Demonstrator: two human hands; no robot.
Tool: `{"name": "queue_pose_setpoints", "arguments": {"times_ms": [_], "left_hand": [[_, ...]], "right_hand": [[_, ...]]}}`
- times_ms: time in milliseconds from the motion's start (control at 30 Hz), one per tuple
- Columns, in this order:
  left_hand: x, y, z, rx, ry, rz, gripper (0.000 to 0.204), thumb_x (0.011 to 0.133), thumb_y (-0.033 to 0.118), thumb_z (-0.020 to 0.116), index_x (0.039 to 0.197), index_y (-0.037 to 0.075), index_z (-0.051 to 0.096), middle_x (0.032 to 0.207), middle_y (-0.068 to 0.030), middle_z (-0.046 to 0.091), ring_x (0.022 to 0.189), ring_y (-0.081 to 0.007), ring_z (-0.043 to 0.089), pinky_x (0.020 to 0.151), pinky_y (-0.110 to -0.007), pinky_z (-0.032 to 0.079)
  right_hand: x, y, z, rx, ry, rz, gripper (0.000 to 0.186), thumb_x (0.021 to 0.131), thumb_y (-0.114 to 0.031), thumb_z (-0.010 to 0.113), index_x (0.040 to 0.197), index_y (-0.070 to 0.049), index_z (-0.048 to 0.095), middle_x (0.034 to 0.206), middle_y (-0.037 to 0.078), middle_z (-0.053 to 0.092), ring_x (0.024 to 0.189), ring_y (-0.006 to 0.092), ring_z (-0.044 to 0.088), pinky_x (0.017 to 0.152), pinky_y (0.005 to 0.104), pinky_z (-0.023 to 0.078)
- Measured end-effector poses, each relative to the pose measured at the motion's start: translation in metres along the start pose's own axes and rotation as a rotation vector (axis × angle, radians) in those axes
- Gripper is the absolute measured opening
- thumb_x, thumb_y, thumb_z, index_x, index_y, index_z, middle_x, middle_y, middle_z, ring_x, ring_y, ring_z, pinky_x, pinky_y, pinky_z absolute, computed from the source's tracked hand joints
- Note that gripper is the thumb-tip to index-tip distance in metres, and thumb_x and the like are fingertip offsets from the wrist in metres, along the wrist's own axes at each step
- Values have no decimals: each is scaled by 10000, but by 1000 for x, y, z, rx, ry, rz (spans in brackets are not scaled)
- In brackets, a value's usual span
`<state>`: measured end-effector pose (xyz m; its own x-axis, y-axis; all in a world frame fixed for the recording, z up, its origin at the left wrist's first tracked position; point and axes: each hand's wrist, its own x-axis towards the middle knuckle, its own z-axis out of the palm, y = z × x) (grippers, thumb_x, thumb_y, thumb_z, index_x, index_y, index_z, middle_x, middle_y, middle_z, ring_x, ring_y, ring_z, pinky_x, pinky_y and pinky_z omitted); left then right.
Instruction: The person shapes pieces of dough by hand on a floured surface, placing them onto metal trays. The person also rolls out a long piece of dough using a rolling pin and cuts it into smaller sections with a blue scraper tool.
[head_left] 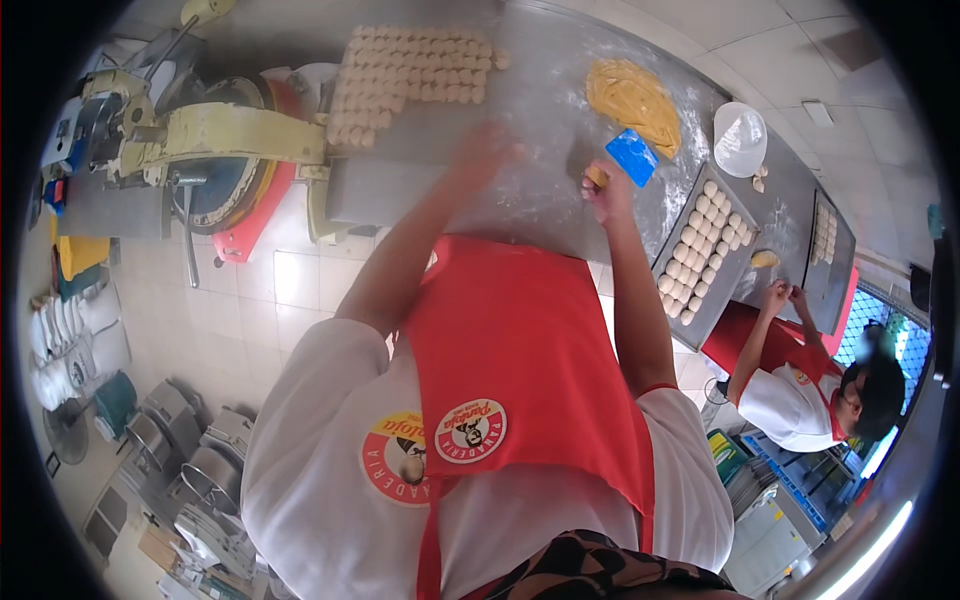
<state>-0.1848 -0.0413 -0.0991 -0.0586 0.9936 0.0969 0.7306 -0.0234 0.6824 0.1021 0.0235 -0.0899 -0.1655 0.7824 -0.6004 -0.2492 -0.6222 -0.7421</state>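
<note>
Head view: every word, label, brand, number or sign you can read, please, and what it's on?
Red apron: readable lettering on a round badge; I won't copy wording.
White shirt: partly readable lettering on another badge, half hidden by the apron; likewise not copied.
Co-worker: badge too small to read.
Blue scraper: no lettering discernible.

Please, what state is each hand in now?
Left hand: blurred; open or closed cannot be told.
Right hand: closed on a small dough piece; blue scraper against it, grip unclear.

red apron [520, 340], round red-white badge [471, 431]; white short-sleeved shirt [300, 430], red sleeve trim [657, 387], round emblem [385, 468]; black patterned cloth [600, 572].
</note>
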Motion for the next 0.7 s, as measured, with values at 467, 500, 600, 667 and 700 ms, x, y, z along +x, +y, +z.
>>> {"name": "queue_pose_setpoints", "arguments": {"times_ms": [467,500,600,667,700], "left_hand": [[5,-28,-44,-755,37,-623,336,930,205,750,1216,56,657,1068,-61,693,937,-180,682,795,-344,577],[6,10,-32,-1048,-26,-661,342,942,177,739,1244,48,641,1068,-53,693,913,-159,684,782,-317,581],[14,93,0,-1336,-189,-609,333,962,112,706,1272,31,612,1078,-43,687,906,-136,677,767,-263,576],[22,138,13,-1356,-132,-595,285,972,123,701,1233,34,630,1045,-39,691,890,-124,676,762,-249,577],[24,150,17,-1359,-103,-588,262,977,128,698,1214,35,639,1029,-36,693,882,-118,676,759,-243,577]], "right_hand": [[-68,-12,22,-429,-145,-142,292,955,-265,719,1117,-22,710,903,45,701,753,119,640,644,283,517],[-77,-21,44,-437,-140,-232,313,958,-271,720,1133,-12,709,915,45,712,755,115,641,650,268,513],[-81,-35,72,-538,-55,-497,327,950,-256,741,1143,6,704,913,36,727,750,109,636,659,243,505],[-70,-38,60,-528,-15,-543,320,936,-234,764,1137,8,705,904,32,729,745,106,635,661,240,501],[-62,-36,49,-470,-6,-509,315,926,-222,777,1132,5,706,902,32,728,744,105,635,662,242,499]]}}
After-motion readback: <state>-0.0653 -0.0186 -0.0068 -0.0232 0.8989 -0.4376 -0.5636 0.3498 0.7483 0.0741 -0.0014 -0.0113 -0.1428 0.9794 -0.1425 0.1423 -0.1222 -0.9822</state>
